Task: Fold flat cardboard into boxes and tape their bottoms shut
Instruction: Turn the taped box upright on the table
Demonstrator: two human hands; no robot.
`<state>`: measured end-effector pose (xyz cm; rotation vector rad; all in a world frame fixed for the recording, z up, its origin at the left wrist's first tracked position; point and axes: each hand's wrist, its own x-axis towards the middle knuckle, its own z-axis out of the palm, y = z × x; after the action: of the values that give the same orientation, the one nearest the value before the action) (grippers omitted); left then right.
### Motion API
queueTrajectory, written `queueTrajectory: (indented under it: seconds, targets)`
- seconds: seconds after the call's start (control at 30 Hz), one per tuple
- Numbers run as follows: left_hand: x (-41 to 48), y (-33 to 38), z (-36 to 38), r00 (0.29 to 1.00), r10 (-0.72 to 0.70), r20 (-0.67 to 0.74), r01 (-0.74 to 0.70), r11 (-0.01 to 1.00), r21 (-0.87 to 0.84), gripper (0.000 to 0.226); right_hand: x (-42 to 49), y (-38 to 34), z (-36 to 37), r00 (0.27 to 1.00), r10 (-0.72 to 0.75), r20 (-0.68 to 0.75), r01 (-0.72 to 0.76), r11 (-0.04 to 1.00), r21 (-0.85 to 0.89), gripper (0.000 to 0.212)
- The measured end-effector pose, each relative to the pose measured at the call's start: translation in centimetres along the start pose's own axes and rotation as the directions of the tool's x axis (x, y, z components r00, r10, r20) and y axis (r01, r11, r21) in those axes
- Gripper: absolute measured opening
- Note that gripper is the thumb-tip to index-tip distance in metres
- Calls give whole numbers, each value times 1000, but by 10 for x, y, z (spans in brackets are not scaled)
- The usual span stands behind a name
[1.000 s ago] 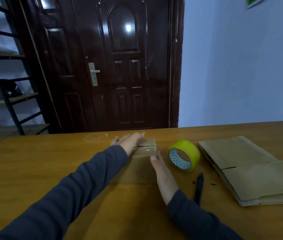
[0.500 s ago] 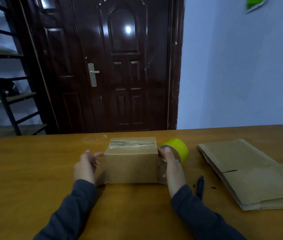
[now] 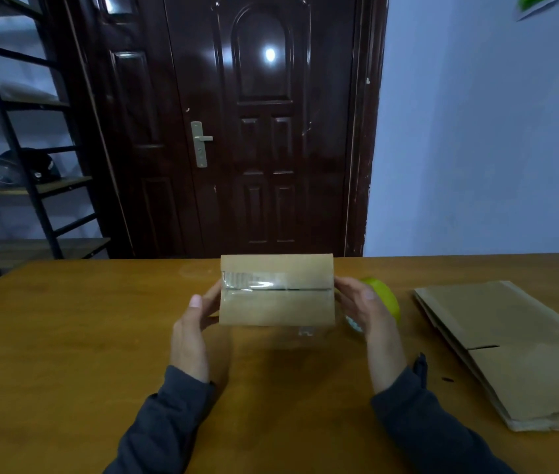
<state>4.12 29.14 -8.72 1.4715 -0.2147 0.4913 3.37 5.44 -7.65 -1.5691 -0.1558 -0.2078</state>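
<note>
While the left hand (image 3: pixel 189 333) grips its left edge, the matte brown cardboard box (image 3: pixel 276 309) is held over the wooden table (image 3: pixel 66 336), with glossy clear tape on its flap seam. The right hand (image 3: pixel 370 316) grips the right edge. Behind that hand is a yellow-green tape roll (image 3: pixel 386 295). Further right lies stacked flat cardboard (image 3: pixel 510 336).
</note>
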Motion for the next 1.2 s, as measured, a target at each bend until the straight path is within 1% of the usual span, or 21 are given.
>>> queueTrajectory:
  seconds: [0.03, 0.1, 0.17, 0.2, 0.23, 0.3, 0.33, 0.37, 0.43, 0.53, 0.6, 0.67, 0.73, 0.8, 0.83, 0.9, 0.93, 1.0, 1.03, 1.13, 1.2]
  targets:
    - [1, -1, -1, 999, 6, 38, -5, 999, -35, 66, 0, -4, 1, 999, 20, -26, -20, 1000, 7, 25]
    - [1, 0, -1, 997, -7, 77, 15, 994, -111, 75, -7, -12, 4, 997, -7, -70, 11, 998, 63, 23]
    - [3, 0, -2, 993, -81, 81, 98, 968, -230, 90, -13, -18, 4, 996, 1, -91, 6, 997, 75, 27]
    - [4, 0, -3, 990, -111, 85, 131, 953, -272, 89, -13, -18, 4, 994, 13, -108, -4, 997, 77, 30]
    - [4, -1, -3, 986, -139, 87, 159, 942, -295, 81, -13, -18, 5, 991, 11, -132, -2, 997, 72, 32]
    - [3, -2, -3, 984, -150, 92, 171, 937, -303, 52, -16, -14, 5, 985, -20, -173, 21, 1000, -2, 44]
    - [3, -3, -3, 986, -142, 83, 159, 948, -277, 43, -18, -11, 5, 982, -53, -181, 44, 998, -53, 49]
    - [2, -4, -4, 989, -124, 82, 140, 964, -225, 41, -20, -8, 5, 980, -78, -185, 63, 994, -88, 47]
    - [2, -8, -5, 991, -84, 109, 97, 988, -120, 45, -21, -5, 5, 983, -64, -169, 44, 992, -120, 34]
    - [-2, -12, -2, 985, -68, 161, 68, 998, 5, 43, -15, 4, 4, 996, -9, -90, -6, 986, -166, 57]
    - [-4, -15, -1, 984, -72, 162, 52, 991, 127, 49, -15, 11, 6, 1000, 3, -31, -10, 976, -219, 62]
    - [-6, -18, 0, 987, -62, 149, 13, 950, 311, 53, -15, 18, 7, 1000, -4, -14, -1, 954, -299, 62]
    - [-8, -21, 1, 991, -51, 128, -18, 874, 485, 50, -16, 21, 9, 1000, -10, -20, 2, 933, -360, 58]
    - [-9, -22, 4, 992, -67, 110, -11, 805, 593, 53, -17, 20, 14, 1000, -19, -15, 10, 906, -423, 49]
    - [-8, -24, 5, 991, -81, 108, -5, 779, 627, 55, -17, 19, 18, 1000, -29, -3, 25, 878, -479, 45]
    - [-5, -26, 6, 987, -116, 108, 13, 738, 675, 57, -16, 17, 28, 999, -43, 0, 33, 773, -634, 42]
    - [-2, -27, 6, 987, -127, 102, 21, 721, 692, 58, -14, 15, 34, 1000, -29, -12, 13, 713, -701, 45]
    - [7, -27, 6, 988, -133, 84, 33, 699, 714, 57, -3, 10, 47, 998, 46, -42, -62, 639, -766, 56]
    - [13, -28, 7, 989, -133, 69, 42, 693, 720, 57, 7, 9, 52, 993, 100, -55, -106, 629, -771, 59]
    - [34, -29, 12, 986, -164, -1, 114, 678, 726, 54, 47, 13, 61, 965, 240, -108, -240, 630, -738, 56]
    - [52, -33, 15, 980, -199, -28, 154, 650, 745, 53, 69, 16, 67, 963, 243, -115, -245, 618, -747, 72]
